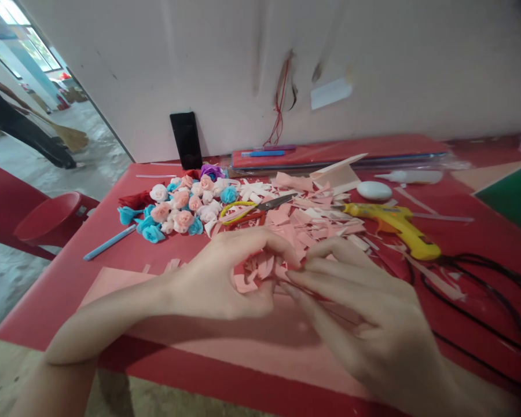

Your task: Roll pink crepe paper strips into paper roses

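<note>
Both my hands meet over a red table (61, 289), pinching a small pink paper piece (260, 271) between them. My left hand (226, 278) curls its thumb and forefinger round the piece from the left. My right hand (364, 301) pinches it from the right, fingers pressed together. Under my hands lies a pink paper sheet (113, 281). Just beyond them is a heap of pink paper scraps (304, 223).
A pile of small paper roses (180, 208) in pink, white and blue lies at the left. Nearby are yellow-handled scissors (254, 209), a blue pen (108, 243), a yellow glue gun (399, 226) with black cord (481, 289), a phone (186, 140) against the wall, and a red chair (35, 217).
</note>
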`<state>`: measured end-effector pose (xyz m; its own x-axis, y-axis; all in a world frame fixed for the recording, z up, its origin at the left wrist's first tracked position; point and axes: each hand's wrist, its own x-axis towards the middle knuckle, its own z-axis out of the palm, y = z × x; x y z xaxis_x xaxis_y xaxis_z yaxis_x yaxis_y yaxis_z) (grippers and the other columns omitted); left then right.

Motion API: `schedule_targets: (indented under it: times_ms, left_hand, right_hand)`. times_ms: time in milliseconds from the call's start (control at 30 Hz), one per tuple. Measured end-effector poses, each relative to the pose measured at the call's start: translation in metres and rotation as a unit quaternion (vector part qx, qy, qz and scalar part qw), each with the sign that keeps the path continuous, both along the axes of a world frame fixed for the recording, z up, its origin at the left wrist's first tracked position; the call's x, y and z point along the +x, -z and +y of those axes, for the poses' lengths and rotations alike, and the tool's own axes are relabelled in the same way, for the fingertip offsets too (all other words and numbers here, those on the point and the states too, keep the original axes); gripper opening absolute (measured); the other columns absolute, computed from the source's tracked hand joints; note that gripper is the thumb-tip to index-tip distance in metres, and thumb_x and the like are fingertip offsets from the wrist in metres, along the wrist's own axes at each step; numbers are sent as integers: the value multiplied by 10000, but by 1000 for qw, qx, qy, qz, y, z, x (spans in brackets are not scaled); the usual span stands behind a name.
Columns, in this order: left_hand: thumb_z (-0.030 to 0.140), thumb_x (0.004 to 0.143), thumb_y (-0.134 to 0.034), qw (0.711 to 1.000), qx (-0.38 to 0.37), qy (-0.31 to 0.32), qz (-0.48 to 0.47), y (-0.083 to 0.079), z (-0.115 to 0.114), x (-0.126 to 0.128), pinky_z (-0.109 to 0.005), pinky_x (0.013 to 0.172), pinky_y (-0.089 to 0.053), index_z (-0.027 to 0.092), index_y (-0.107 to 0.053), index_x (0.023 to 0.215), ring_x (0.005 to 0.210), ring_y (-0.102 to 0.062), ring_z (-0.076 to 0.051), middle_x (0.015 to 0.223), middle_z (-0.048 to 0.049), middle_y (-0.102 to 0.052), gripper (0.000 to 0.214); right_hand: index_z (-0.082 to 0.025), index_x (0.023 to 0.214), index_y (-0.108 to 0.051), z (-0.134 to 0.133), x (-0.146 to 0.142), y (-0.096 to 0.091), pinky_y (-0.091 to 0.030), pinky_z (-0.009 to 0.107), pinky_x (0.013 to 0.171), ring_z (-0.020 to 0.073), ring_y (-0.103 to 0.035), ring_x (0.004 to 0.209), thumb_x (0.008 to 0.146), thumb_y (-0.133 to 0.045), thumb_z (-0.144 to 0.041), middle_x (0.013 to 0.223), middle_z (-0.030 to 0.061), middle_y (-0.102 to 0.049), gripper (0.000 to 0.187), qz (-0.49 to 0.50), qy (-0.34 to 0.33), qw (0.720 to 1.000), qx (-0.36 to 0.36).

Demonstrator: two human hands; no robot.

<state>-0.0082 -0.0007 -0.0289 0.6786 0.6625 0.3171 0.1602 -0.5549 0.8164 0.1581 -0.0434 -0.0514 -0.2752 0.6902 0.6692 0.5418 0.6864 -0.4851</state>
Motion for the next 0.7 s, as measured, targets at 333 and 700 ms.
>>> schedule_targets:
  times_ms: [333, 700]
  left_hand:
    - [-66, 568, -439, 984, 143, 99, -47, 9, 9, -1, -213, 682, -467, 120, -562, 851, 649, -482, -84, 702, -6, -565, 360]
    - [-46, 637, -479, 968, 180, 169, -55, 7, 16, -5, -288, 720, -501, 139, -530, 892, 721, -543, -136, 726, -42, -627, 319]
  right_hand:
    - [-210, 597, -544, -3, 1, 6, -389, 288, 504, 165, -480, 612, 796, -466, -86, 553, 10, -533, 247, 25, -20, 989, -143]
    - [-180, 616, -611, 2, 6, -12, -471, 238, 514, 151, -592, 609, 794, -465, -139, 600, 21, -633, 234, 39, -91, 957, -273]
